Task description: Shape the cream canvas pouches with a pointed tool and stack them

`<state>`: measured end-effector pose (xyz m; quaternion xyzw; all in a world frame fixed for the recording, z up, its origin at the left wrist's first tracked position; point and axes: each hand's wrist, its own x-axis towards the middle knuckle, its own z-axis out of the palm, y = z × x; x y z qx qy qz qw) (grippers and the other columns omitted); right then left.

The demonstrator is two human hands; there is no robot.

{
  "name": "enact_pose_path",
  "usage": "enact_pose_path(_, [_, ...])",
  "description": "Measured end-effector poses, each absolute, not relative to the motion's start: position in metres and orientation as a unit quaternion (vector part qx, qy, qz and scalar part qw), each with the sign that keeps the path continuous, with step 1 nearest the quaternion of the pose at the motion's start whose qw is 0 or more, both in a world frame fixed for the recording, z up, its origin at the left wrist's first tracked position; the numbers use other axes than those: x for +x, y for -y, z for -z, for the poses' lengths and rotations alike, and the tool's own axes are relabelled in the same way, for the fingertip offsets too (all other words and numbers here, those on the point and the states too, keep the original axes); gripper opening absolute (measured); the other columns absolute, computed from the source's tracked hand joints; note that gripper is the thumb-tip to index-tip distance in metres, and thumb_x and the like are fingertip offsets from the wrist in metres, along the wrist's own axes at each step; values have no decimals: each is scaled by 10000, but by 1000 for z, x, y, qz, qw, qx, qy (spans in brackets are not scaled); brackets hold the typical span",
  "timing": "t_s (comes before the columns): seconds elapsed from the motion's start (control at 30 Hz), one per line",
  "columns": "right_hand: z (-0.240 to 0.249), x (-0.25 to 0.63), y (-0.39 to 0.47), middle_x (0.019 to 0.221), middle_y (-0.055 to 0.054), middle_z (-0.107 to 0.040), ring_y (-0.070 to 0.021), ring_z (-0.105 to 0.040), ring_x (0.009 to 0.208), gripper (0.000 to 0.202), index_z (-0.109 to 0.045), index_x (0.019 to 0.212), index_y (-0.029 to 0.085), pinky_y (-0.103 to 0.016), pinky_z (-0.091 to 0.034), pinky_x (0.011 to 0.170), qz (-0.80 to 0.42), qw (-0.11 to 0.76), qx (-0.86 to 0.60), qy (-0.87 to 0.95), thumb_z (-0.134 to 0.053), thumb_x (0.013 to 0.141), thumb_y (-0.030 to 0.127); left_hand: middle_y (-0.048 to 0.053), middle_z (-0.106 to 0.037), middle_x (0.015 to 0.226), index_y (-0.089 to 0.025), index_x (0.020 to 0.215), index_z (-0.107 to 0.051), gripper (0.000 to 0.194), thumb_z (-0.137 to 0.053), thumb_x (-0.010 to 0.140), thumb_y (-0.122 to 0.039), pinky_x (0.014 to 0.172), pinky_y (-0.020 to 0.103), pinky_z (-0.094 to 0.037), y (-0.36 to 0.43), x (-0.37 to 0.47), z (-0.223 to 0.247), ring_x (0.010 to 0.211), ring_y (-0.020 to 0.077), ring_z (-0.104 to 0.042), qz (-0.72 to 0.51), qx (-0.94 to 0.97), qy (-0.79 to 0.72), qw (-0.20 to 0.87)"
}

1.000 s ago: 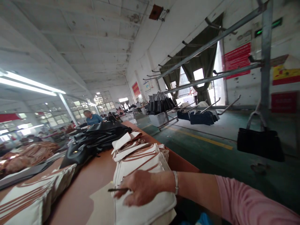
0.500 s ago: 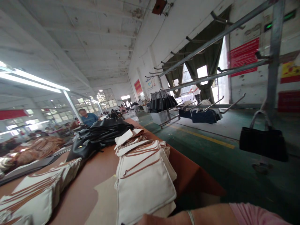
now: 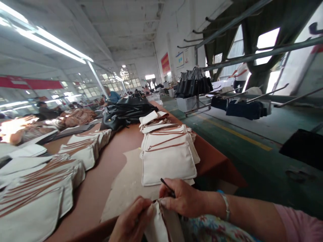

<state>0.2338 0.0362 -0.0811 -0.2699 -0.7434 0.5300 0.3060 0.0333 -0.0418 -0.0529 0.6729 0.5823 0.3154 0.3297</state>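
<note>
At the bottom centre, my left hand (image 3: 135, 218) pinches the top edge of a cream fabric piece (image 3: 154, 223) with a brown strip. My right hand (image 3: 178, 197) grips the same edge close beside it. A thin dark tool (image 3: 167, 187) sticks up from between the right hand's fingers. The piece hangs at the table's near edge. Just beyond the hands lies a stack of cream pouches (image 3: 168, 164) with brown zip strips, on a beige sheet (image 3: 126, 181).
More cream pouches (image 3: 32, 213) lie in overlapping rows along the left of the brown table (image 3: 101, 171). Black bags (image 3: 126, 112) are heaped farther back. On the right, a metal rack (image 3: 242, 57) holds hanging bags. A person (image 3: 112, 96) is in the background.
The view has turned right and down. Both hands now show together with the cream piece and dark tool; earlier, only part of the right hand and its forearm showed at the bottom edge.
</note>
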Motion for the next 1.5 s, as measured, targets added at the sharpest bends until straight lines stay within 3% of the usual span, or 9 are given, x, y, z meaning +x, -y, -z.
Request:
enact_pose_path(0.1, [80,239,-38,677,36,-540,-88,-456,607,105,-588,855,145,-192,-349,548,-530,287,-273,750,-609,788,223,-15,-513,743,-190,787,-603,351,-494,929,-492,674,217,-428,42,37,55,726,154,-506,-304,664,-582,358])
enact_pose_path(0.33, [78,240,-44,705,22,-564,-88,-479,646,59,-580,801,143,-191,-365,583,-488,300,-245,782,-526,810,165,-33,-507,687,-165,817,-579,365,-650,831,-522,569,206,-351,41,46,53,633,123,-453,-321,561,-559,520])
enact_pose_path(0.5, [75,241,-55,473,83,-433,-67,-364,332,149,-557,834,169,-171,-267,330,-712,178,-287,615,-547,777,306,-2,-571,641,-137,772,-611,377,-757,757,-485,541,201,-322,32,56,58,570,105,-457,-369,440,-535,619])
enact_pose_path(0.6, [78,242,-61,441,93,-451,-68,-335,246,180,-556,851,173,-166,-251,253,-784,147,-277,536,-561,747,320,-5,-573,597,-138,730,-613,360,-788,738,-453,521,191,-305,27,59,63,529,89,-451,-391,388,-525,649])
enact_pose_path(0.87, [78,250,-62,442,105,-443,-46,-344,256,165,-544,845,172,-129,-254,249,-753,175,-280,569,-584,798,325,41,-643,650,-109,807,-716,293,-793,712,-376,562,203,-376,27,62,57,595,129,-532,-431,360,-497,661])
enact_pose_path(1.27, [64,252,-54,491,101,-429,-44,-361,299,184,-542,878,172,-136,-265,276,-708,180,-283,621,-585,824,342,33,-646,541,-122,653,-678,285,-846,627,-351,482,205,-379,23,65,66,449,110,-523,-409,336,-555,642])
enact_pose_path(1.43, [67,250,-54,470,99,-424,-47,-348,300,297,-539,869,172,-145,-245,283,-721,180,-266,613,-568,862,468,23,-638,532,-137,644,-672,262,-833,597,-339,457,199,-362,27,66,62,439,116,-525,-421,333,-563,629])
enact_pose_path(1.5, [67,248,-54,522,87,-456,-36,-366,355,336,-561,857,156,-143,-265,320,-706,191,-253,633,-653,807,475,17,-628,522,-141,640,-669,262,-825,595,-347,447,196,-345,27,67,60,432,112,-513,-420,342,-570,618])
